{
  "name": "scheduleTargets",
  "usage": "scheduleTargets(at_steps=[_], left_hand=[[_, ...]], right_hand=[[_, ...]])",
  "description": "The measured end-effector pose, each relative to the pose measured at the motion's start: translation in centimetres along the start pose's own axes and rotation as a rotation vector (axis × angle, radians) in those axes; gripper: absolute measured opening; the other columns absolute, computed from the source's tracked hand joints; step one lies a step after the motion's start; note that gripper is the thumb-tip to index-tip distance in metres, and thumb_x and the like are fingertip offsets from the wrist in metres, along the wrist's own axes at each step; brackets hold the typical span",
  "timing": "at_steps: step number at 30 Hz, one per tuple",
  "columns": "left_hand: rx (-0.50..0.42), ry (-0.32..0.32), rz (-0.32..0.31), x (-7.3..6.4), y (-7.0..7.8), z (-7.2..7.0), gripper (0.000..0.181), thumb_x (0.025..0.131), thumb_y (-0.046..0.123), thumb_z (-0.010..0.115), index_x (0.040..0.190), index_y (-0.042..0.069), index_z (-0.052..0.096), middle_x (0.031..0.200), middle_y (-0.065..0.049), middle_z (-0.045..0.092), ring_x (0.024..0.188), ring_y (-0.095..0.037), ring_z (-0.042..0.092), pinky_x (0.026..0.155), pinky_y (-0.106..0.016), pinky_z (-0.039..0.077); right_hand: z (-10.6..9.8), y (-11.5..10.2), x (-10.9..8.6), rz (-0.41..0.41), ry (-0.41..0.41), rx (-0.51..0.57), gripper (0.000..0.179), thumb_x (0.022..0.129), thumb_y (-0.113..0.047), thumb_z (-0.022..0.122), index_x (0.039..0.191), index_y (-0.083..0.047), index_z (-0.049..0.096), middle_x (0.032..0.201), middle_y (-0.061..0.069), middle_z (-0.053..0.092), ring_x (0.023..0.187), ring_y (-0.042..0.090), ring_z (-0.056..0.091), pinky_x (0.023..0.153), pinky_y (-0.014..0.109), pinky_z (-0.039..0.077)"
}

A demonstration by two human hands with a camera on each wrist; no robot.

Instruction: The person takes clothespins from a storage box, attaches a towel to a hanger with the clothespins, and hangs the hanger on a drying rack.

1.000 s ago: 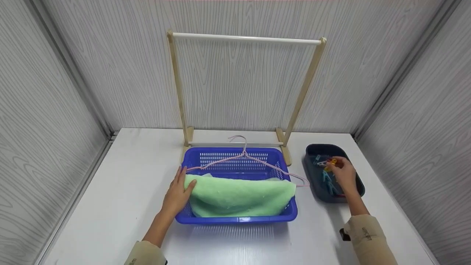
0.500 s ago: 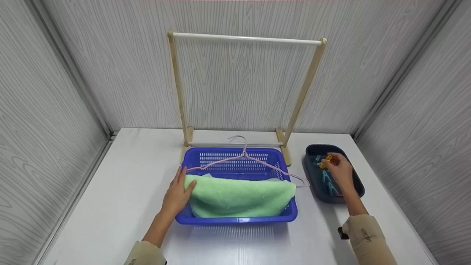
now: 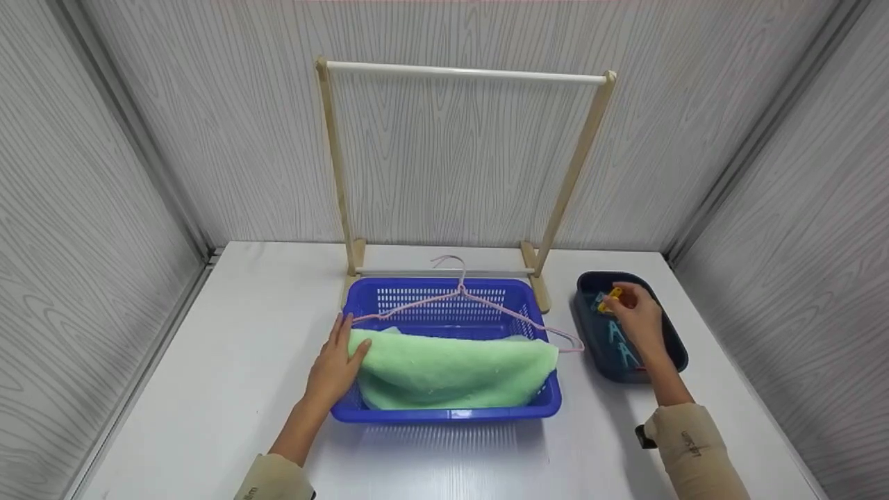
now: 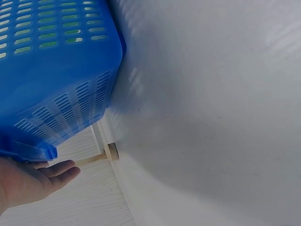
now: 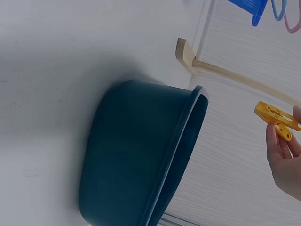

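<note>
My right hand [image 3: 640,318] pinches a yellow clothespin [image 5: 273,114] between thumb and fingers, above the dark tray [image 3: 603,357]. Blue-green clothespins [image 3: 617,333] lie in that tray under the hand. My left hand [image 3: 333,368] rests at the left rim of the blue basket [image 3: 444,417], fingers straight along the outside and thumb on the corner of a light green towel [image 3: 455,371]. In the left wrist view the fingers [image 4: 61,175] reach past the basket's rim, not curled. The towel hangs over a pink hanger [image 3: 417,303] lying across the basket; its lower bar is hidden under the towel.
Behind the basket stands a wooden rack with a white top bar [image 3: 465,71] and wooden feet [image 3: 536,288] close to the basket's back corners. The white table [image 3: 208,389] is enclosed by grey wood-grain panels [image 3: 97,229] at the back and sides.
My right hand has moved slightly left over the tray, bringing the yellow clothespin with it and turning it. The left hand, towel, hanger and basket have stayed put.
</note>
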State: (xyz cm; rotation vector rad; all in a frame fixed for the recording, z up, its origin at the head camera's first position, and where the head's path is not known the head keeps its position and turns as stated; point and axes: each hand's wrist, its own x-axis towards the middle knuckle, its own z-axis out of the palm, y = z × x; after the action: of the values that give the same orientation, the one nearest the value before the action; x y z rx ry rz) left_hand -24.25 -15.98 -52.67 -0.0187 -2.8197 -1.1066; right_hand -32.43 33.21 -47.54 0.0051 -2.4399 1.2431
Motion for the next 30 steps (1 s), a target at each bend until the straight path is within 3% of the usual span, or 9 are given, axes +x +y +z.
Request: scheduleTargets(at_steps=[12,30], left_hand=[[0.002,-0.011,-0.005,0.0,0.0,0.1,0.073,0.095,0.05,0.038,0.146,0.003,0.016,0.15,-0.017,0.008,0.128,-0.043,0.024,0.097,-0.059,0.026],[0.055,0.002,0.018,0.0,0.1,-0.2,0.069,0.096,0.046,0.04,0.145,0.002,0.019,0.149,-0.02,0.012,0.126,-0.045,0.027,0.092,-0.062,0.029]], right_hand=[[0.1,-0.6,0.1,-0.01,-0.007,0.009,0.037,0.087,-0.02,0.065,0.116,0.001,0.057,0.106,0.015,0.058,0.092,0.02,0.052,0.073,0.014,0.041],[0.1,-2.4,-0.3,-0.062,-0.013,0.036,0.038,0.085,-0.019,0.068,0.115,0.002,0.058,0.102,0.014,0.061,0.087,0.013,0.056,0.066,0.012,0.044]])
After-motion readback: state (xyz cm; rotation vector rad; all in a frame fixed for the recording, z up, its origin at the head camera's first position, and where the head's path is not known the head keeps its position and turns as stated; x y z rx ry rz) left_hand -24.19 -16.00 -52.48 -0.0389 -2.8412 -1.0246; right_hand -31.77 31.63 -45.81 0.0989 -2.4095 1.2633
